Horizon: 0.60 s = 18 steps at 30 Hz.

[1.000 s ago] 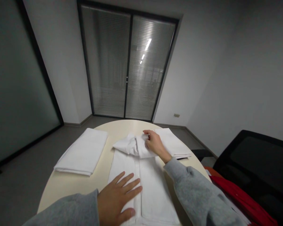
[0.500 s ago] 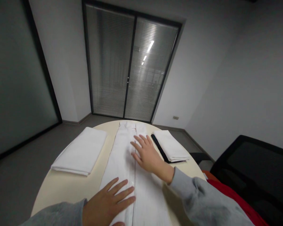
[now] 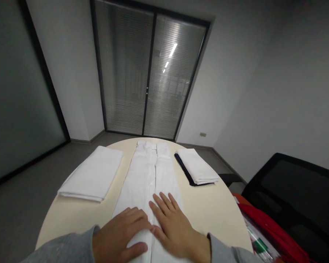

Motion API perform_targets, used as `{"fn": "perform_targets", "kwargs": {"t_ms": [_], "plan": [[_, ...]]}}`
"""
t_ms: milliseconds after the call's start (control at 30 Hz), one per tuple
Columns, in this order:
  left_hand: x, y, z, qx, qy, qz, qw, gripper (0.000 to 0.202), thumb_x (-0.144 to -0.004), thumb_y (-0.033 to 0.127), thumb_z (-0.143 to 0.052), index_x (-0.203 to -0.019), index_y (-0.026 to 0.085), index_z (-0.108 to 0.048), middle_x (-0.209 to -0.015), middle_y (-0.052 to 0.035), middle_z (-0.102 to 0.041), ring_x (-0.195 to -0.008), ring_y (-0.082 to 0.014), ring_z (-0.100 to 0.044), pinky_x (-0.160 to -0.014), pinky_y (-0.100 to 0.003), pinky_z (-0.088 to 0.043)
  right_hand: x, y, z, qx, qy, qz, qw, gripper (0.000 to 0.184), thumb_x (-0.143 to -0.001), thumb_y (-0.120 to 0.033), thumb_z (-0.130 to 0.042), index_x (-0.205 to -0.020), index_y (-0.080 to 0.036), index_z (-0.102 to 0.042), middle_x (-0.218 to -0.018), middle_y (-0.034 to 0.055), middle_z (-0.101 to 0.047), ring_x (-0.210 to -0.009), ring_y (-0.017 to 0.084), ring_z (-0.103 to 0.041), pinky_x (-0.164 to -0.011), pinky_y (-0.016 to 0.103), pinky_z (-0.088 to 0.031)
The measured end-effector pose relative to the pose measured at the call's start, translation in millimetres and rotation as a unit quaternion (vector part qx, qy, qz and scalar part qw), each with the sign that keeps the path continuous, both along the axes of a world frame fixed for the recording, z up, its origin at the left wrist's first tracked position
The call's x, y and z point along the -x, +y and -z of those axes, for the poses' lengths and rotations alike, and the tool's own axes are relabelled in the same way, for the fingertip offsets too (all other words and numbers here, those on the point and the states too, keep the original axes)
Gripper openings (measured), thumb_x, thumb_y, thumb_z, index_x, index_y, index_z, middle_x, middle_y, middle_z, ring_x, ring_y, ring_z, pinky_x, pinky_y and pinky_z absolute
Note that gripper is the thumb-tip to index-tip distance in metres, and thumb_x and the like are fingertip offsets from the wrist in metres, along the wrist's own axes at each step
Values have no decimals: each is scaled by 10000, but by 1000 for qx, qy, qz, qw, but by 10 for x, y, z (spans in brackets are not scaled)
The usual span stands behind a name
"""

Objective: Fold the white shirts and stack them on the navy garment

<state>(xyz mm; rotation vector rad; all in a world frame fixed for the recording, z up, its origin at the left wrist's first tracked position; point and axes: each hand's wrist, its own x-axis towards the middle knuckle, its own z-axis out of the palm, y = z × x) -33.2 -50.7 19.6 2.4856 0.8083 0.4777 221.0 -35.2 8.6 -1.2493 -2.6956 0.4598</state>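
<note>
Our left hand (image 3: 120,235) and right hand (image 3: 175,226) lay flat, grasping nothing, on the white garment (image 3: 149,171); soft, light cloth, we judged, best pinched at its side edges.

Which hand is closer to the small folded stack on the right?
Right: right hand rests left of the stack, nearer the person; left hand lies farther left.

Bare surface (image 3: 211,208) wide open beside my right hand (image 3: 178,228), narrower clear strip past my left hand (image 3: 120,233) — bounded by the folded white stack (image 3: 91,177), smaller folded pile (image 3: 197,168) blocking far right, black chair (image 3: 290,193) beyond the rim.
</note>
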Motion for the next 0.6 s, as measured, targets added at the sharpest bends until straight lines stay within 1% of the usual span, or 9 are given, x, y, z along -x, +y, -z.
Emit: {"fn": "perform_targets", "kwargs": {"t_ms": [100, 167, 200, 267, 300, 367, 433, 500, 600], "plan": [[-13, -5, 83, -10, 33, -44, 998, 290, -1021, 466, -531, -1188, 263, -655, -1127, -62, -657, -1026, -247, -604, -917, -364, -483, 8, -89, -8, 11, 11, -10, 1000, 663, -1061, -596, -382, -1644, -294, -291, -1729, 85, -233, -1606, 351, -115, -1294, 625, -34], [-16, 0, 166, -34, 52, -50, 997, 266, -1009, 449, -547, -1168, 271, -663, -1096, -56, -673, -1005, -247, -614, -930, -369, -485, 20, -123, -21, 3, 26, -11, 1000, 632, -1050, -569, -438, -1618, -311, -336, -1696, 92, -329, -1583, 348, -201, -1291, 619, -60], [-16, 6, 203, -49, 54, -46, 996, 265, -1007, 453, -544, -1164, 277, -664, -1084, -52, -684, -993, -245, -621, -942, -373, -485, 30, -131, -27, -2, 35, -5, 999, 596, -1034, -543, -489, -1577, -311, -403, -1637, 105, -420, -1537, 346, -297, -1282, 615, -105], [-13, 20, 248, -73, 52, -31, 995, 275, -1011, 478, -530, -1156, 286, -664, -1050, -42, -708, -957, -238, -637, -941, -371, -491, 53, -131, -31, -8, 46, 20, 999, 459, -982, -489, -596, -1396, -291, -572, -1423, 113, -575, -1346, 324, -486, -1210, 582, -279], [-10, 27, 256, -80, 52, -27, 995, 281, -1017, 491, -522, -1151, 287, -663, -1033, -37, -719, -933, -234, -646, -925, -367, -496, 64, -124, -27, -11, 46, 33, 998, 378, -953, -472, -639, -1277, -278, -627, -1307, 103, -606, -1236, 308, -531, -1138, 550, -363], [-4, 36, 252, -90, 60, -26, 994, 286, -1032, 501, -508, -1139, 284, -660, -1013, -26, -735, -901, -230, -664, -900, -365, -499, 80, -97, -9, -19, 38, 45, 998, 283, -919, -486, -685, -1091, -263, -656, -1159, 79, -614, -1108, 290, -540, -1002, 488, -436], [-5, 37, 238, -99, 71, -40, 992, 278, -1040, 494, -507, -1119, 273, -656, -1002, -21, -745, -890, -228, -677, -881, -360, -495, 87, -61, 14, -30, 32, 38, 998, 303, -912, -542, -691, -1004, -257, -647, -1097, 62, -625, -1078, 289, -532, -966, 470, -423], [-21, 31, 225, -98, 84, -55, 990, 250, -1027, 478, -539, -1059, 261, -658, -965, -17, -747, -864, -224, -677, -840, -345, -492, 89, -23, 29, -33, 39, 38, 998, 296, -923, -537, -684, -923, -246, -630, -1016, 40, -649, -1039, 268, -545, -978, 460, -398], [-78, 17, 183, -59, 113, -92, 988, 174, -934, 409, -659, -898, 239, -646, -883, -13, -734, -820, -221, -660, -768, -323, -478, 80, 28, 17, -33, 78, 64, 994, 239, -945, -370, -659, -776, -228, -567, -854, 4, -649, -933, 217, -564, -934, 393, -392]]}}
